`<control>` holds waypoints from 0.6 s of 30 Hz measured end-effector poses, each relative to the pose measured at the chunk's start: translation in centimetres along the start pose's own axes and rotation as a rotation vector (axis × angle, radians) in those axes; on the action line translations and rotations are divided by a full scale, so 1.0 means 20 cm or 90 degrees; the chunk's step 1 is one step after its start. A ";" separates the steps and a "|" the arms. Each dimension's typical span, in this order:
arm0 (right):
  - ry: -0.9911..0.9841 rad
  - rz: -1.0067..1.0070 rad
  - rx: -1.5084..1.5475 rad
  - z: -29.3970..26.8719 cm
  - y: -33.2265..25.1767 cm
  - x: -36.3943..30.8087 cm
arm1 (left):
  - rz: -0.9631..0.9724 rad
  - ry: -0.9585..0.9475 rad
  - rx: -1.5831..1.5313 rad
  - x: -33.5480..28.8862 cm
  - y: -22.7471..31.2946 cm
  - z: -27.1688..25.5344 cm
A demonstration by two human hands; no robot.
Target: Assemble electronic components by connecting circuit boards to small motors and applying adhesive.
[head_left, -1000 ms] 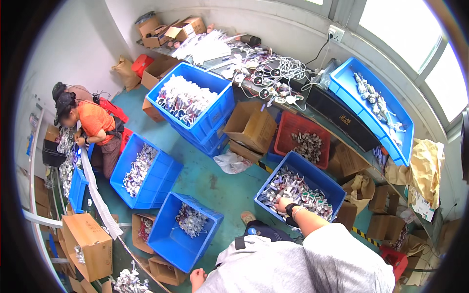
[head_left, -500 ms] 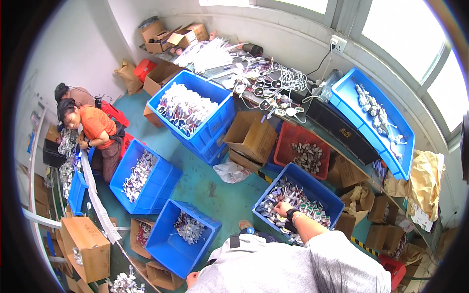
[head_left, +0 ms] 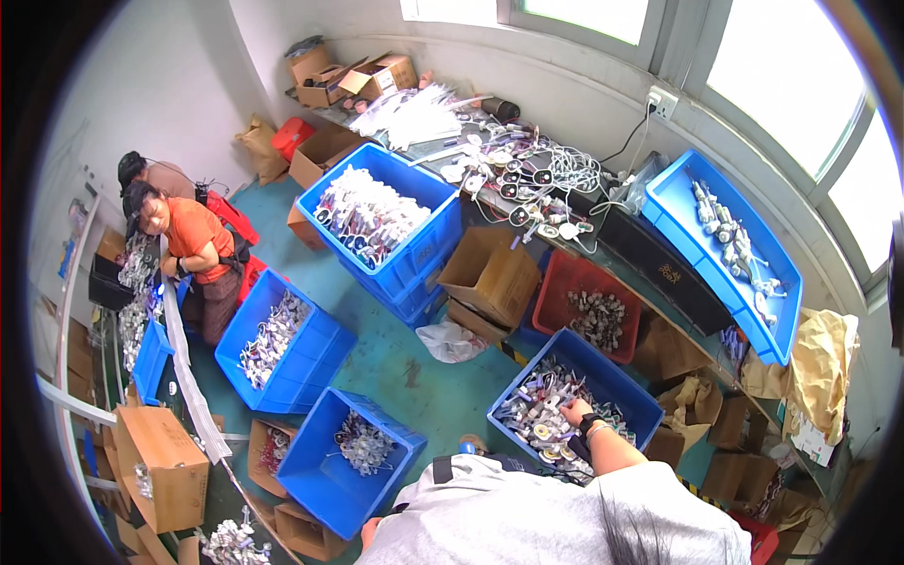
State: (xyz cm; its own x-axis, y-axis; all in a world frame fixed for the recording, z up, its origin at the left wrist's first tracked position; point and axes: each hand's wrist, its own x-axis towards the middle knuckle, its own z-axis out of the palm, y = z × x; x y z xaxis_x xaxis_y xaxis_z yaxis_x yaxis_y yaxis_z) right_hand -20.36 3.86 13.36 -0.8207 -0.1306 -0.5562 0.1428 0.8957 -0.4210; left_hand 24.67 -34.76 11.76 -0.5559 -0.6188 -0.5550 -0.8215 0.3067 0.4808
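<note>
A: Where is the person's right hand (head_left: 573, 412)?
B: Over the blue bin (head_left: 617, 375) on the floor in front of the body, reaching in from the near side. A dark wristband (head_left: 589, 423) circles the wrist.

A: And its fingers?
B: They are bent and point down and leftward, with the tips at the top of the heap of small parts (head_left: 529, 403). They look close together, but the tips are too small to make out. Whether they are pinching a part or only resting among them cannot be told.

A: What are those parts like?
B: Mostly white and grey, some purplish, lying jumbled across the bin's bottom.

A: What about the left hand (head_left: 369, 532)?
B: Only a bit of it shows at the lower edge, beside the grey shirt (head_left: 527, 518). Its fingers cannot be told one from another, so whether they are apart or together is unclear, and no held thing can be made out. The nearest large thing is a second blue bin (head_left: 320, 471), with clear and whitish pieces (head_left: 365, 446) inside.

A: And just past the first bin?
B: A red crate (head_left: 563, 273) of small parts, near a cardboard box (head_left: 490, 273) with raised flaps.
</note>
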 end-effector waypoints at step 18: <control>-0.069 0.011 0.025 -0.03 -0.07 -0.04 | -0.002 -0.006 0.010 -0.04 -0.16 0.12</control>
State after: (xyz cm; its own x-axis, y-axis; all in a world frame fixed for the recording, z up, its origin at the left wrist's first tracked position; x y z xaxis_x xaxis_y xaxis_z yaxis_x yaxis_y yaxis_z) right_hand -20.23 3.05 14.86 -0.7535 -0.1627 -0.6370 0.1799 0.8809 -0.4378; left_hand 27.46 -33.45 8.99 -0.5548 -0.6128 -0.5628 -0.8248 0.3166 0.4685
